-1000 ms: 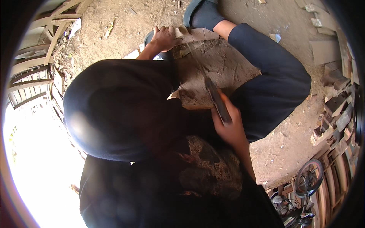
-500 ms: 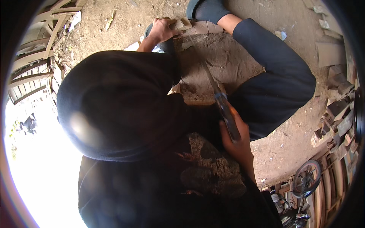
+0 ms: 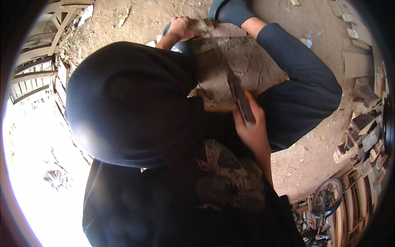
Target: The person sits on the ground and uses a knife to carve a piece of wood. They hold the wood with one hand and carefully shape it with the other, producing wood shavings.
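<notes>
On the dirt ground, between the person's legs, lies a flat wooden board [image 3: 247,66]. His right hand [image 3: 251,127] is closed around the handle of a hand saw [image 3: 230,78], and compared with a moment ago it is pulled back toward the body. His left hand [image 3: 181,29] still grips the board's far edge, so the stroke seems halfway.

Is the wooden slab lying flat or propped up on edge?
Lying flat: the wooden slab shows its broad face upward, left hand gripping its far edge.
</notes>
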### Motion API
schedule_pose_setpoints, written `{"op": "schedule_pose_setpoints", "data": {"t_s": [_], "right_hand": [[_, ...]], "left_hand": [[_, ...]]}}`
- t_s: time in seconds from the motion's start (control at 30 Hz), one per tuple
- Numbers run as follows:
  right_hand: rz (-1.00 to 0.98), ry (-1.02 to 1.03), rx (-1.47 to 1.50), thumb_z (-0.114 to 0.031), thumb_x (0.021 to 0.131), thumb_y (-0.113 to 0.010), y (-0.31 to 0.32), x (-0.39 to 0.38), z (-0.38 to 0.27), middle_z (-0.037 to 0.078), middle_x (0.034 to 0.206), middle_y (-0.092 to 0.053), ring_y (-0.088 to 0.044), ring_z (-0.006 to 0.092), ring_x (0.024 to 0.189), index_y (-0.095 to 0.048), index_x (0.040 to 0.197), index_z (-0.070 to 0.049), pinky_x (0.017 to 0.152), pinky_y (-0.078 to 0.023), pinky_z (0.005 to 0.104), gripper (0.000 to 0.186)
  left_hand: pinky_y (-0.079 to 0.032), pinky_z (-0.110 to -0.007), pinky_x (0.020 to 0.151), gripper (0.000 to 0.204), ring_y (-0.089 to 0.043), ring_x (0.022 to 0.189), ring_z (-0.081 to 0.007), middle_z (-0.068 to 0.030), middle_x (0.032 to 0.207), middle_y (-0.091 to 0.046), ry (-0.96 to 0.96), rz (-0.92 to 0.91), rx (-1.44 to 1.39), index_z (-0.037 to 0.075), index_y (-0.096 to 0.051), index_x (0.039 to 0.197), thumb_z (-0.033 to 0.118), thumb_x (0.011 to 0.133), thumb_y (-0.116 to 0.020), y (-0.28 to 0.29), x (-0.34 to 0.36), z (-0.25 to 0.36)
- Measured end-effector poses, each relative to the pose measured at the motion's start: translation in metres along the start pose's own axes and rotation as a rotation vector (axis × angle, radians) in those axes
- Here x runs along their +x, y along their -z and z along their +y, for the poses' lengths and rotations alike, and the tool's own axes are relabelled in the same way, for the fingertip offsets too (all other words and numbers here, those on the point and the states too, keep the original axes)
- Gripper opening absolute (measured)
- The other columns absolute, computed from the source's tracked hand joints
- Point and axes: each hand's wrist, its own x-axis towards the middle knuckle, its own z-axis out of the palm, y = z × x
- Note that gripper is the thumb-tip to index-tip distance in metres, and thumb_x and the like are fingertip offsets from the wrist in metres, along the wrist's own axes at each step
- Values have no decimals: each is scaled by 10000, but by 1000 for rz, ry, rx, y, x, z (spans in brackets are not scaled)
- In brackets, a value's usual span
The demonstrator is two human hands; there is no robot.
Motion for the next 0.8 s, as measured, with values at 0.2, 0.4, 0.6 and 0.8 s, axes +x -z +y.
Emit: {"op": "schedule_pose_setpoints", "data": {"t_s": [0.2,0.4,0.6,0.8], "right_hand": [[54,71,-190,-32,905,-561,7,-28,-16,240,895,-672,-713,321,789,-441,1439,7,718,-538,361,549],[15,29,-148,-37,876,-600,3,-18,-15,241,891,-678,-705,402,858,-462,1414,-9,727,-551,399,556],[-15,-36,-154,-3,883,-579,0,-15,-16,219,841,-671,-724,282,795,-461,1415,25,711,-537,350,545],[-54,-150,-53,-7,859,-590,15,-36,-28,238,792,-654,-704,381,761,-414,1450,-1,668,-536,409,617]], "left_hand": [[-353,-434,1098,724,-648,1141,-285,-127,1138,-722,-11,7,-49,182,-686,1269,667,733,-725,9,2,12],[-353,-425,1093,732,-648,1141,-281,-134,1144,-721,29,26,-27,181,-688,1269,674,729,-724,0,1,-1],[-379,-430,1088,750,-668,1101,-307,-129,1098,-736,-2,-4,-106,177,-685,1275,692,731,-719,2,8,-5],[-368,-440,1111,734,-655,1126,-323,-149,1120,-728,30,7,-117,149,-701,1247,638,705,-774,3,4,-11]]}}
